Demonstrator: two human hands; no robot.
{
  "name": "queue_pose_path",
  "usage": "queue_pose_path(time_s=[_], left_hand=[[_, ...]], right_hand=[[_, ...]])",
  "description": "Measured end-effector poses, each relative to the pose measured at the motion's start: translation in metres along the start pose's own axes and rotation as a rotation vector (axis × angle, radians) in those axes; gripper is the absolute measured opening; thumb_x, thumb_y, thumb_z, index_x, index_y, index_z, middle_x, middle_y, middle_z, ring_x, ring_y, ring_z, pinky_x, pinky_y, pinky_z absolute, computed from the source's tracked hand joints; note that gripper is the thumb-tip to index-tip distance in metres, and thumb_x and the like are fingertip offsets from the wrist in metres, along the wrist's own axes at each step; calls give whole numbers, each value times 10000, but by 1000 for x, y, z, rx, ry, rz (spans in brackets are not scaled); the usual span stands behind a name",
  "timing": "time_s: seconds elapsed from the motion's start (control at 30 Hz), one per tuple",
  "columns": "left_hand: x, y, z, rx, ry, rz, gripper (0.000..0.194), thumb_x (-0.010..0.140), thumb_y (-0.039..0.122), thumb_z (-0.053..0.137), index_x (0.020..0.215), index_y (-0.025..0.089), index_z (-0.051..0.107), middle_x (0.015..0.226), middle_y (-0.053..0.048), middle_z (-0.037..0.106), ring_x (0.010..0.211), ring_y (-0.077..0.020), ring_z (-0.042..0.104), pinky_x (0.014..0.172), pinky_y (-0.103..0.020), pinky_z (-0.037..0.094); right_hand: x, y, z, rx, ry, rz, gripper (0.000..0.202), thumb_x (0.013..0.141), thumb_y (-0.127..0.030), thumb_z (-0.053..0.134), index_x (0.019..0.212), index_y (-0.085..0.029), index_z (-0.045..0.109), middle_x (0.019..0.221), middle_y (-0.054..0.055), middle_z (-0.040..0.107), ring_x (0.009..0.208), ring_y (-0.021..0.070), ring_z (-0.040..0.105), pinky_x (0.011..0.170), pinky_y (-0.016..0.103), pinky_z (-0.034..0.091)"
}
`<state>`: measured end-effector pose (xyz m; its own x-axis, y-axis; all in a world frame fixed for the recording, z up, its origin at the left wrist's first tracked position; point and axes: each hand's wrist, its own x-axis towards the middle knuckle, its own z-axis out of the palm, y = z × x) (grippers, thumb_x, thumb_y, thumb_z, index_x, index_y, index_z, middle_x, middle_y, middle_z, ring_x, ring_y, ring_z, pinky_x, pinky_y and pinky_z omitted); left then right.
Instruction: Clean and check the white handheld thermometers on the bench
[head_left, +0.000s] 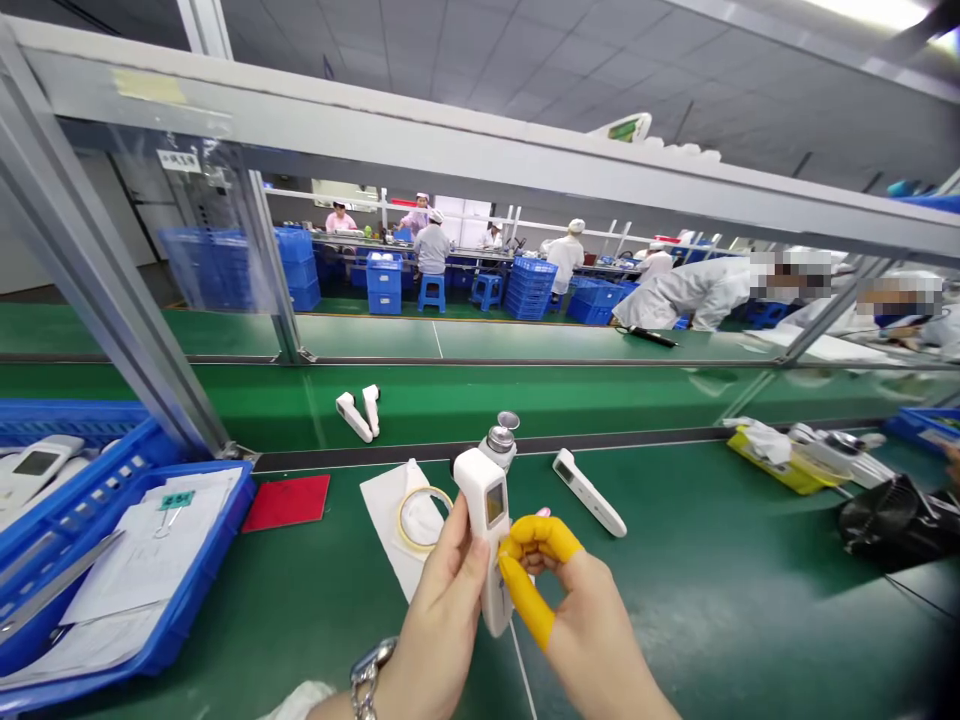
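Observation:
My left hand (pixel 442 590) grips a white handheld infrared thermometer (pixel 478 500), upright with its small screen facing me. My right hand (pixel 562 590) wears yellow finger cots on its thumb and fingers. Its thumb and fingertips are pinched at the right side of the thermometer's handle; whatever lies between them is hidden. Behind the thermometer stands a white bottle with a metal top (pixel 501 440). A tape roll (pixel 405 525) rests on white paper (pixel 382 490) left of my hands. Another white thermometer (pixel 592 495) lies on the green bench to the right.
Two white thermometers (pixel 360 412) lie on the green belt (pixel 450 400) beyond the bench. At left are a red card (pixel 286 502) and a blue basket (pixel 240 490) holding papers. A yellow tray (pixel 772 465) stands at right. A metal frame (pixel 262 270) crosses ahead; people work beyond.

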<state>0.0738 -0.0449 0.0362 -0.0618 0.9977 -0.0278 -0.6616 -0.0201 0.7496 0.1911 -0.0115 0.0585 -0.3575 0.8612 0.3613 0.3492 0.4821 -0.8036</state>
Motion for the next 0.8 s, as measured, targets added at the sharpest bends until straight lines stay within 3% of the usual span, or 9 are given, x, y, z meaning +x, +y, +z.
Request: queue_pose_path(time_s=[0.3,0.57,0.8], left_hand=[[-4,-4,-7,195,69,64,582,877,384,492,1401,342,244,1508,33,200,1385,-196,149,1139,-331,180],[-6,0,-6,187,90,69,583,861,398,507,1393,306,287,1495,-4,242,1378,-258,170,1115,-375,250],[-7,3,-6,107,38,64,583,875,378,496,1401,335,248,1488,3,261,1370,-224,200,1140,-381,161]], right_hand=[[4,-9,-1,-118,-53,-28,118,760,-171,507,857,-189,573,768,41,649,655,156,605,631,259,512],[5,-6,-1,-61,-85,36,120,764,-189,526,866,-203,588,779,35,655,677,167,622,633,280,519],[1,-6,0,-82,-40,76,75,792,-246,549,856,-209,558,730,14,593,600,148,565,568,272,475]])
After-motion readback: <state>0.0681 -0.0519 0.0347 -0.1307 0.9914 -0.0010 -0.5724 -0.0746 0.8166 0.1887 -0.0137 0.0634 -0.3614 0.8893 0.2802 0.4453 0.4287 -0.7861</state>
